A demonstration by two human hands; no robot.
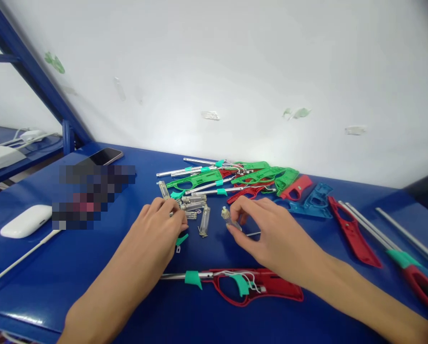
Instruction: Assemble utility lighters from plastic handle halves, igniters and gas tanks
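My right hand (253, 222) has its thumb and forefinger closed on a small clear tank (225, 213) with a pale tip. Curled over the left edge of a pile of clear tanks (194, 206) is my left hand (161, 222); its fingertips are hidden, and a green piece (182, 240) shows beside them. One separate clear tank (204, 220) lies between the hands. Nearer me lies an opened red lighter half (278, 282) with a metal tube, white wires and green parts in it.
Green lighter shells (195, 180) with metal tubes lie at the back. Blue shells (316, 200) and a red shell (355, 234) are to the right. A phone (104, 156), a white case (25, 221) and a cable (23, 260) are at the left.
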